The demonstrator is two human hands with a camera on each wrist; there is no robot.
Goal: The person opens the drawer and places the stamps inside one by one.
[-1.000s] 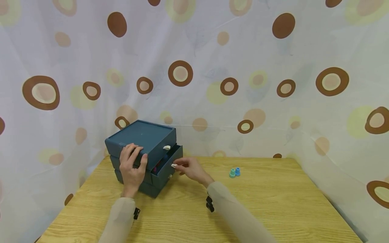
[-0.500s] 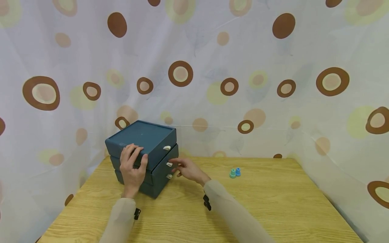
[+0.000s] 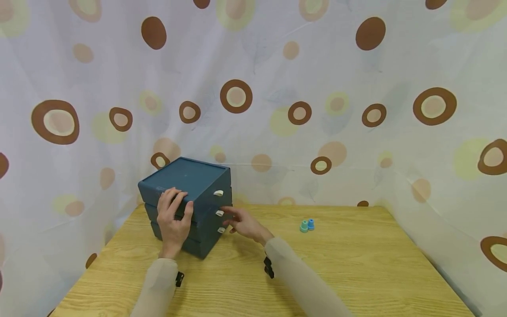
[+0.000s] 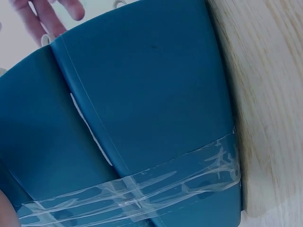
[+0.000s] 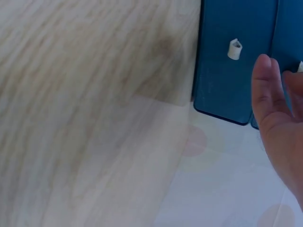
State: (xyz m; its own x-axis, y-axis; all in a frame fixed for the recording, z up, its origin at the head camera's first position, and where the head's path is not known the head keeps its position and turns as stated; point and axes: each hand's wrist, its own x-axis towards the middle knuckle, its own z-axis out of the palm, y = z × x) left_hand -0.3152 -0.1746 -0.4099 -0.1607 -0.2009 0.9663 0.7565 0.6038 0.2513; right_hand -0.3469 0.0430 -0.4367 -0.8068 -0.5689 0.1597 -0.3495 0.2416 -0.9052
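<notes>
A dark blue drawer unit with three stacked drawers stands at the left of the table. White loop tabs mark the drawer fronts. My left hand rests on its near side, fingers reaching the top edge. The middle drawer sits flush with the others. Extended fingers of my right hand are at that drawer's front beside its tab; contact is hard to tell. In the right wrist view, the right hand partly covers the front, with the lowest tab showing. Drawer contents are hidden.
A small green peg-like piece and a blue one stand together on the wooden table, right of the hands. Clear tape crosses the unit's side. A patterned curtain hangs behind.
The middle drawer has slid in from partly pulled out to flush, hiding the things inside. My right hand let go of its tab and moved slightly left; the left hand stayed put.
</notes>
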